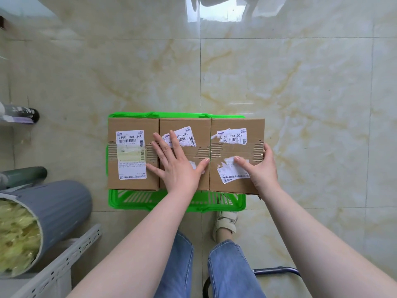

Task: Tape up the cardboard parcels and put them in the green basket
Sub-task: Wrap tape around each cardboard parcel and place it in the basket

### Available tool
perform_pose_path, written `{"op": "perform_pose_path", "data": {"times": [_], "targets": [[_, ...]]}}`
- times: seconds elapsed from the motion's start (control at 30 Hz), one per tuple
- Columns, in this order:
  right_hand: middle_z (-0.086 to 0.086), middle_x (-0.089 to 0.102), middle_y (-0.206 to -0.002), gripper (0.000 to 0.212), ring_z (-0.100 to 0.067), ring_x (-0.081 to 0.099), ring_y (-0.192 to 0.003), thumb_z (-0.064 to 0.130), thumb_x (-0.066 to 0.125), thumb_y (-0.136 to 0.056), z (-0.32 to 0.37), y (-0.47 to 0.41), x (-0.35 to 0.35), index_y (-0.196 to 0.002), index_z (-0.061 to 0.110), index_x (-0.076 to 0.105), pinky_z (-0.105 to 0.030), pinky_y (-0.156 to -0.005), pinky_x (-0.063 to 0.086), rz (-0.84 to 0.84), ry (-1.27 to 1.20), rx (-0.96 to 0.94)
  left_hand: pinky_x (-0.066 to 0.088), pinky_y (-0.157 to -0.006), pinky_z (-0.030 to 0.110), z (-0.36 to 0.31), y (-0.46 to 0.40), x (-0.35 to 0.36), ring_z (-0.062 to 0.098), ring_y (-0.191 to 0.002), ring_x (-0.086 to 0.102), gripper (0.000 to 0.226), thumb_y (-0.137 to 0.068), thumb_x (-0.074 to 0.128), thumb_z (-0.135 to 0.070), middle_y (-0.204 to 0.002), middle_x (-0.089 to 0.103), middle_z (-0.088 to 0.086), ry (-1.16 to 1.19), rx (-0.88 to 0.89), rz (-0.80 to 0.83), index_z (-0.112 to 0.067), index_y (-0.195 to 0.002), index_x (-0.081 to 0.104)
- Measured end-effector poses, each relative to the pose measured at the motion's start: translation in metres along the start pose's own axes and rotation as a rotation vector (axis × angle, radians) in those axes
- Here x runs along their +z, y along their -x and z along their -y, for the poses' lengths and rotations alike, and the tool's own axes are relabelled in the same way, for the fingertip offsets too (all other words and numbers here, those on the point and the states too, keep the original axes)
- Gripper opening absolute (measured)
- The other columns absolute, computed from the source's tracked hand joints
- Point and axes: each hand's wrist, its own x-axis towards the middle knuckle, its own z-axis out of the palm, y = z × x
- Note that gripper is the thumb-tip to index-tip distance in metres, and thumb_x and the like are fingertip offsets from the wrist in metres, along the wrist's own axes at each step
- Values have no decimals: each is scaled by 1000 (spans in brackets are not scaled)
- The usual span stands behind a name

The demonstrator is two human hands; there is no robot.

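Note:
Three cardboard parcels with torn white labels lie side by side across the top of the green basket [120, 201] on the floor. The left parcel [131, 125] is untouched. My left hand [176, 164] lies flat with spread fingers on the middle parcel [184, 123]. My right hand [257, 166] rests on the right parcel [255, 125], thumb on its top and fingers wrapped over its right edge. That parcel overhangs the basket's right side.
A grey ribbed bin [62, 203] with yellowish filling lies at the left beside a white perforated crate [64, 261]. Dark bottles [23, 114] lie at the far left. My sandalled foot [225, 224] and a chair frame [277, 271] are below the basket. Marble floor tiles surround it.

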Motion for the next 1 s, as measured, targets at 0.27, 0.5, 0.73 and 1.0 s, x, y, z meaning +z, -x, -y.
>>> {"op": "perform_pose_path", "data": {"times": [0.27, 0.5, 0.73, 1.0], "targets": [[-4, 51, -137, 96, -20, 49, -128, 36, 90, -63, -1, 0, 2, -143, 19, 39, -43, -109, 40, -13, 48, -28, 3, -112, 71, -3, 1, 6, 31, -151, -17, 123, -76, 53, -79, -160, -30, 14, -47, 13, -18, -20, -153, -22], [-5, 51, -137, 95, -20, 50, -127, 36, 90, -63, 0, 2, 4, -142, 19, 40, -43, -108, 40, -23, 46, -29, 4, -112, 70, -3, 2, 6, 32, -151, -16, 120, -78, 54, -77, -160, -27, 16, -41, 16, -19, -20, -154, -19], [-6, 45, -140, 96, -19, 48, -127, 34, 90, -65, 3, 8, 2, -144, 17, 38, -40, -110, 38, -53, 64, -40, 3, -114, 68, -8, 6, 4, 33, -151, -16, 112, -82, 52, -73, -160, -25, 17, -20, 9, -6, -21, -156, -15], [-8, 33, -150, 101, -20, 34, -139, 37, 87, -69, 10, 15, -1, -149, 15, 29, -40, -116, 30, -58, 87, -16, 0, -116, 64, -8, 10, -4, 32, -151, -14, 108, -85, 51, -70, -161, -23, 16, 0, 27, -9, -21, -156, -13]]}}
